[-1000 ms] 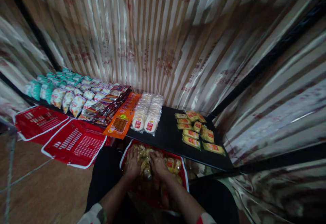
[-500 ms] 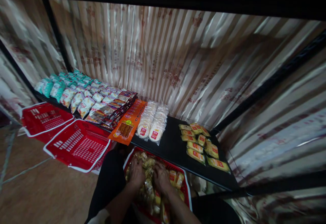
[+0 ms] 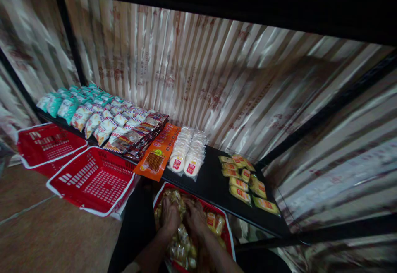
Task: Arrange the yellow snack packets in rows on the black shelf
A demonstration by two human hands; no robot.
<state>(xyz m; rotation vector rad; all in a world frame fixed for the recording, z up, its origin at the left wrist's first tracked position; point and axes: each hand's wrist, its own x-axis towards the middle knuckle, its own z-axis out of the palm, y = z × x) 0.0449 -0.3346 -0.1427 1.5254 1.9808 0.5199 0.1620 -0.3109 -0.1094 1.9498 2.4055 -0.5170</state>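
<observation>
Both my hands are down inside a red basket with a white rim, which stands between my knees. It holds many small clear-wrapped snacks. My left hand lies over the wrapped snacks in the left part, its fingertips dim and sunk among the packs. Close beside it, my right hand reaches in among the packs with fingers bent down. Whether either hand grips a pack cannot be made out. Yellow packs with red labels lie at the basket's right side.
A black shelf runs in front of me. It bears yellow packs, white round cakes, an orange packet, brown packets and white and teal bags. Red baskets stand at left. A black bar crosses above.
The view has shifted slightly. Both hands remain in the basket, with the fingers moved a little among the wrapped snacks.
</observation>
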